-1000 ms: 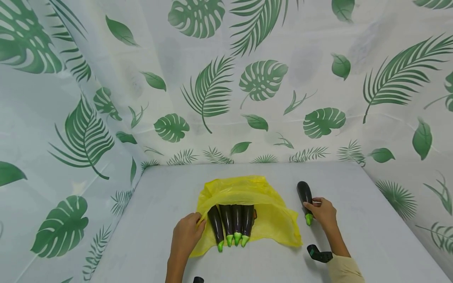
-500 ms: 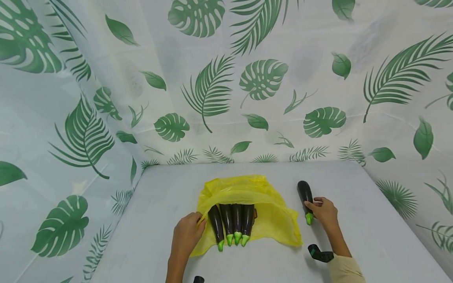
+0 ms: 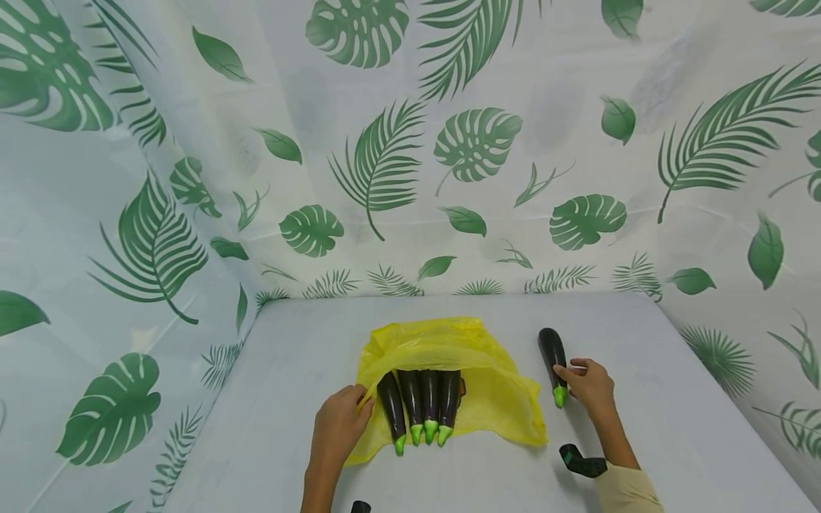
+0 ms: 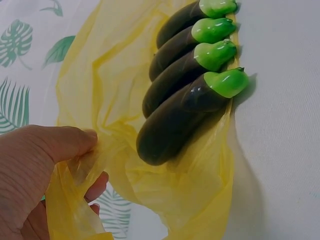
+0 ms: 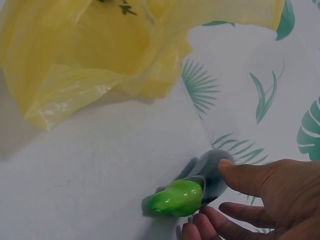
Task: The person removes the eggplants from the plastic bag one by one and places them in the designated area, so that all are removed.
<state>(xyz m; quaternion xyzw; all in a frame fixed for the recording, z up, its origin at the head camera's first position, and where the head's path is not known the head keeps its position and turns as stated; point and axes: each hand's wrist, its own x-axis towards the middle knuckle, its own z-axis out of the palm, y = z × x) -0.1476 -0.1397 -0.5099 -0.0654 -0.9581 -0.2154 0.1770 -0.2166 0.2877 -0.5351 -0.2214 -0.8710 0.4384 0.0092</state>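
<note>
My left hand point(image 3: 343, 420) pinches the left edge of a yellow plastic bag point(image 3: 436, 342) between thumb and fingers. Several dark eggplants point(image 3: 393, 410) lie side by side in the bag's mouth, green stem ends towards me; their far ends are hidden under the plastic in the head view. Right of the bag, one more eggplant point(image 3: 551, 349) lies on the table. My right hand point(image 3: 591, 385) is at its near right side. The thumb point(image 5: 240, 177) touches the dark skin, while the fingers lie loosely beside it, not wrapped around.
The white table point(image 3: 308, 335) ends at a leaf-printed curtain point(image 3: 410, 178) behind and at both sides. A black camera device point(image 3: 582, 462) is at my right wrist, and part of another point(image 3: 360, 507) shows at the bottom edge. A small brownish thing point(image 3: 462, 388) shows beside the bagged eggplants.
My right hand has shifted very slightly right against the loose eggplant, which stays where it was. The left hand and the bag have not visibly moved.
</note>
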